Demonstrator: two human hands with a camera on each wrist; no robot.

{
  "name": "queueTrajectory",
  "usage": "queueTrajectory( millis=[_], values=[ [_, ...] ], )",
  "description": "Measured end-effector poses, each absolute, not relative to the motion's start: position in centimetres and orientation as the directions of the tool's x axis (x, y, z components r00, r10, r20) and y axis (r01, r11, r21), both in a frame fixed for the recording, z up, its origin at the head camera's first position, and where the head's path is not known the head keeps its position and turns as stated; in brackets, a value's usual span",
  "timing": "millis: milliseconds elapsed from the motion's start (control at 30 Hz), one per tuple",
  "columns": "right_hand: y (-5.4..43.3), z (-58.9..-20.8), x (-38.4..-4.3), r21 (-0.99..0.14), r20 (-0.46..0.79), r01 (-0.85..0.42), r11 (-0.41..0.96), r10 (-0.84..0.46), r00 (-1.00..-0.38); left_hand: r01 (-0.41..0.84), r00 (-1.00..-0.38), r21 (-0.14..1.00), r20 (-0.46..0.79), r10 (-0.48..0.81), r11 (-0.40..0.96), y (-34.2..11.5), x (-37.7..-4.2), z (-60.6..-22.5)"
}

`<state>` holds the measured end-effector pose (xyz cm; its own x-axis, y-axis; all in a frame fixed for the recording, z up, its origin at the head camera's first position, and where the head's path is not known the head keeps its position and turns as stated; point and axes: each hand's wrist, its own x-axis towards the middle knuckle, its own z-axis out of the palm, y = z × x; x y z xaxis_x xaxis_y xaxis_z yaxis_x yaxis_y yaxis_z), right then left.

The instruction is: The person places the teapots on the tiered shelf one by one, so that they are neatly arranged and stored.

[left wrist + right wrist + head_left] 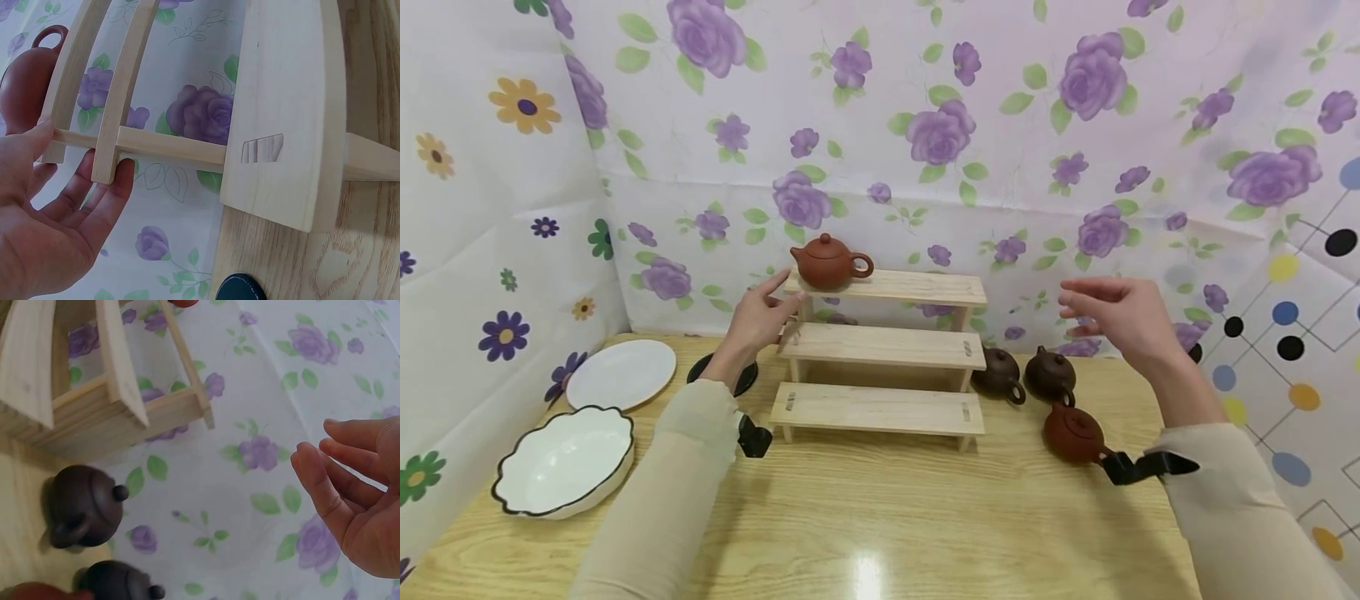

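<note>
A three-step wooden stand (880, 404) stands on the table. On the left end of its top step sits a reddish-brown teapot (826, 263), spout to the left. My left hand (760, 317) is at that same end, just below the spout. In the left wrist view its thumb and fingers (115, 197) lie loosely at the ends of the wooden bars, apparently touching them. Right of the stand, my right hand (1116, 321) hovers in the air with loosely bent fingers and nothing in them; the right wrist view shows patterned cloth behind it.
Two dark teapots (1050, 375) and a reddish-brown teapot (1075, 435) stand right of the stand. At left are a white plate (621, 375), a white scalloped bowl (565, 462) with a dark rim, and a dark round dish (747, 379) partly behind my left wrist. Patterned cloth hangs behind.
</note>
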<state>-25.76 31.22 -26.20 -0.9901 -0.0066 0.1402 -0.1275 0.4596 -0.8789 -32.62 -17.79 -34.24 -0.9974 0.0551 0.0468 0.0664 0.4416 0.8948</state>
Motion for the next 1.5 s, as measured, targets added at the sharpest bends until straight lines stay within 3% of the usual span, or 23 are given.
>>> queueTrajectory(
  millis=[200, 433, 800, 1500],
  values=[
    [33.6, -29.8, -23.5, -0.881, 0.106, -0.076, 0.466, 0.038, -0.994, 0.078, -0.996, 0.892, 0.051, 0.072, 0.445, -17.5, -32.5, -34.3],
    [35.6, -34.0, -21.6, -0.932, 0.093, -0.061, 0.359, 0.073, -0.993, 0.089, -0.995, 0.890, 0.059, 0.081, 0.447, -17.9, -32.6, -34.3],
    [39.0, -39.4, -18.6, -0.878, 0.063, 0.018, 0.479, 0.153, -0.986, 0.079, -0.996, 0.885, 0.049, 0.078, 0.459, -17.7, -32.5, -34.1],
    [40.3, -43.1, -16.5, -0.903, -0.059, 0.137, 0.407, 0.199, -0.978, 0.090, -0.995, 0.882, 0.063, 0.074, 0.463, -17.7, -32.4, -34.2]
  ],
)
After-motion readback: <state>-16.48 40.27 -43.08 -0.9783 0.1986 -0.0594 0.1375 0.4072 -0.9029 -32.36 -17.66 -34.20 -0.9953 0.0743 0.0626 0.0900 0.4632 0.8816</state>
